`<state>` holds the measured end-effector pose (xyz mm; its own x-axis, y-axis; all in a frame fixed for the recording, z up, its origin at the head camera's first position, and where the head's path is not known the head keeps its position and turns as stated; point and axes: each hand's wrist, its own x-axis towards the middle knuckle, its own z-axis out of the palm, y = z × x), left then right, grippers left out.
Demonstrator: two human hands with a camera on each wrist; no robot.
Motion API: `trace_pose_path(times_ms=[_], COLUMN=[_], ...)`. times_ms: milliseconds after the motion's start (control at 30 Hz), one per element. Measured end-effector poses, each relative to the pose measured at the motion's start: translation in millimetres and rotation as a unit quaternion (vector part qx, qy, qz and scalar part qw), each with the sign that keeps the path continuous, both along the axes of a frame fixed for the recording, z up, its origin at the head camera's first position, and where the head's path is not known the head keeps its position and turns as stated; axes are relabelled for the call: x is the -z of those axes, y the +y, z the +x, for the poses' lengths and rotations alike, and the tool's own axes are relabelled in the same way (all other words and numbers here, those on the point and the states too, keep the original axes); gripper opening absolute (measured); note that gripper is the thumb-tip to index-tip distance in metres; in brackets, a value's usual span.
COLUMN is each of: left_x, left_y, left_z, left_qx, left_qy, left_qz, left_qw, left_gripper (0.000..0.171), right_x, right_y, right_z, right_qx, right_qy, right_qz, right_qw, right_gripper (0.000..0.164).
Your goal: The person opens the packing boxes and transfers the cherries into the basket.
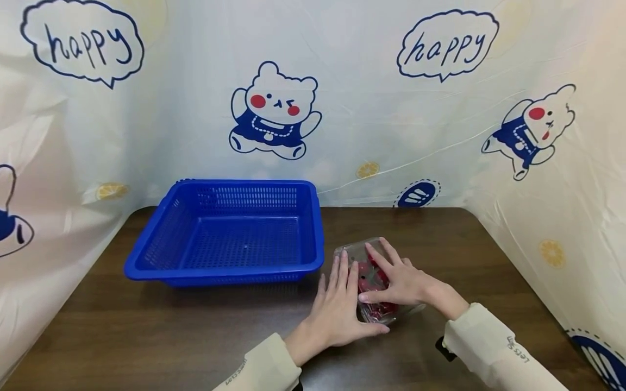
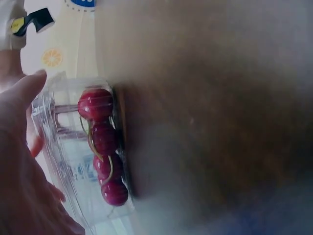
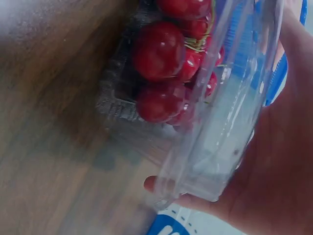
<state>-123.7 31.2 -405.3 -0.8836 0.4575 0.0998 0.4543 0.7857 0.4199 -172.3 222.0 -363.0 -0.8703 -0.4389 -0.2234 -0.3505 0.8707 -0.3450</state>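
Observation:
A clear plastic clamshell box (image 1: 376, 312) of dark red cherries (image 2: 105, 144) lies on the table right of centre. My left hand (image 1: 337, 312) is laid along the box's left side, fingers straight and pointing away, thumb across the near edge. Over the top, my right hand (image 1: 403, 282) rests on the lid (image 3: 215, 142) with its fingers spread towards the far edge and its thumb on the left. In the right wrist view the lid's rim stands tilted over the cherries, and one fingertip (image 3: 150, 183) shows past its edge. The hands partly hide the lid.
A blue plastic basket (image 1: 225, 274) with perforated walls stands at the back left, close to the box. The brown wooden table (image 1: 195, 336) meets a printed curtain (image 1: 362, 108) at the back and on both sides.

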Motion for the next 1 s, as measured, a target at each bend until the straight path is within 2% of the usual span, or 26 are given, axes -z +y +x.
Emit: trace_pose_path(times_ms=[100,200,267,400,533,767,1000], left_x=[-1.5,-2.3,-1.9,-2.7,-4.0,-5.5,-2.4], left_y=[-2,-5,-7,-13,-18,-20,-19], left_z=[-5.8,-10.3,-12.4,-16.2,-20.7,-28.4,-25.6], left_qx=[0.009,0.022,0.031,0.044,0.052,0.073,0.073], left_qy=[0.006,0.003,0.0,-0.006,-0.021,-0.076,-0.075], left_qz=[0.004,0.007,0.008,0.005,0.008,0.049,0.076], left_qw=[0.9999,0.9997,0.9995,0.999,0.9984,0.9932,0.9916], left_gripper=[0.121,0.12,0.12,0.119,0.119,0.12,0.115], right_x=[-0.4,2.6,7.9,22.5,32.6,34.1,34.3], right_y=[3,8,10,12,10,8,2], right_z=[-3.1,-7.2,-9.1,-10.7,-11.4,-8.8,-4.9], right_qx=[0.003,0.001,0.0,0.0,0.021,0.067,0.091], right_qy=[-0.005,0.007,0.028,0.097,0.136,0.138,0.15], right_qz=[-0.011,-0.032,-0.053,-0.093,-0.116,-0.12,-0.098], right_qw=[1.0,0.999,0.998,0.991,0.984,0.981,0.98], right_gripper=[0.1,0.084,0.073,0.059,0.057,0.059,0.066])
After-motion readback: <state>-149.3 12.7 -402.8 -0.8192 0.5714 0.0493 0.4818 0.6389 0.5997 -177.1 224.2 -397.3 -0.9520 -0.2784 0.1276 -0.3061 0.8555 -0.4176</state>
